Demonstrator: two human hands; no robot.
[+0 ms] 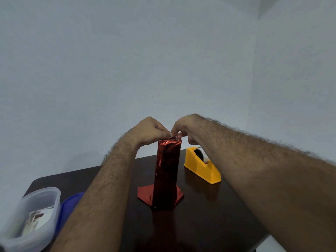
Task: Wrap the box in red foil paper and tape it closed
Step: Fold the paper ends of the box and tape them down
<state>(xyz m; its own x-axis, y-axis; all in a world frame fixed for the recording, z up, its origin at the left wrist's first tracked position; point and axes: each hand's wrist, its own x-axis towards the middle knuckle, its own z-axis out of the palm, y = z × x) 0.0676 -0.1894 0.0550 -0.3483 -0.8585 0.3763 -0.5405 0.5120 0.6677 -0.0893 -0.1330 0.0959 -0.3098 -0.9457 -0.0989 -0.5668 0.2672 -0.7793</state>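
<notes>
A tall narrow box [167, 171] wrapped in shiny red foil paper stands upright on the dark table [209, 215]. At its foot the loose foil spreads flat on the tabletop in a flared skirt [144, 194]. My left hand [151, 130] and my right hand [187, 128] meet over the top end of the box, fingertips pinching the foil folds there. Whether a strip of tape lies between the fingers cannot be made out. A yellow tape dispenser [202, 165] sits just right of the box, under my right forearm.
A clear plastic container [32, 217] with papers inside stands at the table's left front corner, a blue lid [68, 206] beside it. A plain pale wall rises behind the table. The table's right edge runs near my right forearm.
</notes>
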